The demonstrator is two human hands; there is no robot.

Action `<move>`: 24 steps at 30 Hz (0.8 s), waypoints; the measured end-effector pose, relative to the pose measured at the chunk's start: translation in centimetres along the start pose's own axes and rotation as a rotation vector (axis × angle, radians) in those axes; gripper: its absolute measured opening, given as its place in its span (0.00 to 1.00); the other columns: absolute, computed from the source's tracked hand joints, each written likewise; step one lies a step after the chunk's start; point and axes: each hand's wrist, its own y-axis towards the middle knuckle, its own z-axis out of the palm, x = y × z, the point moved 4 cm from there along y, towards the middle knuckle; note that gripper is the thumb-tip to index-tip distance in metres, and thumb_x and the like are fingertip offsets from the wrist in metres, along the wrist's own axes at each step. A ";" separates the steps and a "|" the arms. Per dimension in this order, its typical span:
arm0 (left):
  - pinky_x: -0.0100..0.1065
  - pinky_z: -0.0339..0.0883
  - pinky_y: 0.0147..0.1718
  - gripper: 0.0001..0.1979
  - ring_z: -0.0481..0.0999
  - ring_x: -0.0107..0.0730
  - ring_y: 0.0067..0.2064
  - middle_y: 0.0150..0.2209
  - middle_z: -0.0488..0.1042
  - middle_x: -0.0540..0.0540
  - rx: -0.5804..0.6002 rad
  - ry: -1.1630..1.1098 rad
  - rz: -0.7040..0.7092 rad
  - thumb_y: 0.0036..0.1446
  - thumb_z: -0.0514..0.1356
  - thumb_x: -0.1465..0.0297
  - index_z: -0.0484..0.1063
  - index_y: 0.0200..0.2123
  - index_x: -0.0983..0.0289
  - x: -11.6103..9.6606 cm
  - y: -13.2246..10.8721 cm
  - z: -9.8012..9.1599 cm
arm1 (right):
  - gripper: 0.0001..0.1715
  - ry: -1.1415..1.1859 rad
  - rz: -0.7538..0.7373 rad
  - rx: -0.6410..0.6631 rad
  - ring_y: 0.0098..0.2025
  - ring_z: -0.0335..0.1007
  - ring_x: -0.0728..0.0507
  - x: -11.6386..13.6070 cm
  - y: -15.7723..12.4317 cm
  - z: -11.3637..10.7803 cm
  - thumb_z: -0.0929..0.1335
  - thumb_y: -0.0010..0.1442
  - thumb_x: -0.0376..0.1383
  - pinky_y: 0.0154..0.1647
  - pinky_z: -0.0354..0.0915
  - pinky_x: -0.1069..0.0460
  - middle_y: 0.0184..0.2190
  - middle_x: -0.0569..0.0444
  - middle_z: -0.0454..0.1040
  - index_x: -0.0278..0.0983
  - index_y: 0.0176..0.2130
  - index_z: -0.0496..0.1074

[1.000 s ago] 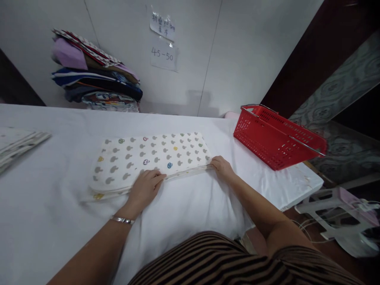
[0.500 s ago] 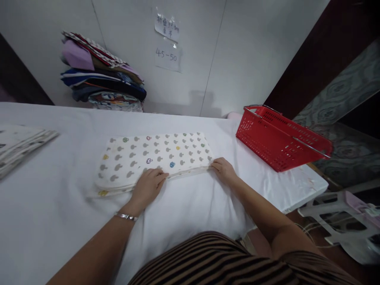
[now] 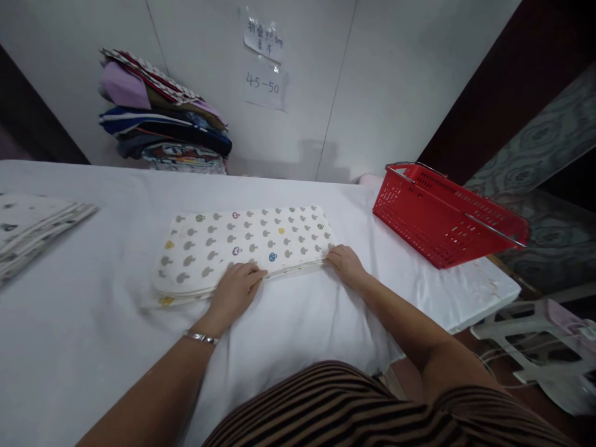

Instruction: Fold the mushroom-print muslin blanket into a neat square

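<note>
A folded white cloth (image 3: 251,239) with grey and a few coloured mushroom prints lies flat in front of me, in several layers. At the middle of its near edge, my left hand (image 3: 237,288) pinches the layers between thumb and fingers. My right hand (image 3: 345,264) grips the same edge close to the near right corner. The fingertips of both hands are partly hidden by the cloth. At the near left, a lower layer sticks out a little from under the top ones.
A white-covered table (image 3: 93,323) bears everything. Another folded printed cloth (image 3: 32,226) lies at the far left. A stack of folded fabrics (image 3: 162,118) stands against the wall. To the right is a red plastic basket (image 3: 447,217) near the table's edge, with a white stool (image 3: 535,335) beyond.
My right hand has slid slightly left along the cloth's edge. My left hand keeps its place on the cloth; the whole view has shifted a little.
</note>
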 end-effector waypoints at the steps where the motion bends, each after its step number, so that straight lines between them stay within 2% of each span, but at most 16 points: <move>1: 0.44 0.65 0.42 0.14 0.69 0.40 0.42 0.40 0.74 0.57 0.000 -0.002 -0.002 0.62 0.51 0.70 0.76 0.43 0.60 0.0 0.0 0.0 | 0.12 0.000 0.002 -0.017 0.43 0.63 0.42 -0.1 -0.2 -0.1 0.62 0.65 0.31 0.41 0.55 0.49 0.40 0.48 0.75 0.36 0.40 0.75; 9: 0.43 0.64 0.42 0.14 0.69 0.39 0.42 0.40 0.74 0.56 0.006 -0.009 -0.001 0.62 0.51 0.71 0.76 0.43 0.60 0.0 0.1 0.1 | 0.12 0.016 -0.016 -0.070 0.44 0.63 0.42 -0.6 -1.5 0.3 0.62 0.65 0.33 0.41 0.55 0.49 0.41 0.47 0.74 0.37 0.42 0.75; 17: 0.42 0.64 0.44 0.12 0.69 0.38 0.43 0.40 0.73 0.55 0.028 -0.025 -0.014 0.60 0.53 0.72 0.76 0.41 0.59 -0.4 0.0 -0.3 | 0.14 0.076 -0.022 -0.151 0.44 0.66 0.42 -0.5 -2.3 -0.1 0.62 0.67 0.37 0.44 0.61 0.48 0.41 0.47 0.75 0.38 0.45 0.75; 24: 0.42 0.62 0.46 0.10 0.68 0.38 0.44 0.41 0.73 0.54 0.041 0.019 -0.056 0.58 0.56 0.74 0.75 0.41 0.59 -0.4 -0.1 -0.2 | 0.16 0.039 -0.028 -0.163 0.47 0.68 0.40 -1.1 -2.8 0.4 0.61 0.66 0.34 0.46 0.66 0.45 0.45 0.46 0.74 0.38 0.49 0.73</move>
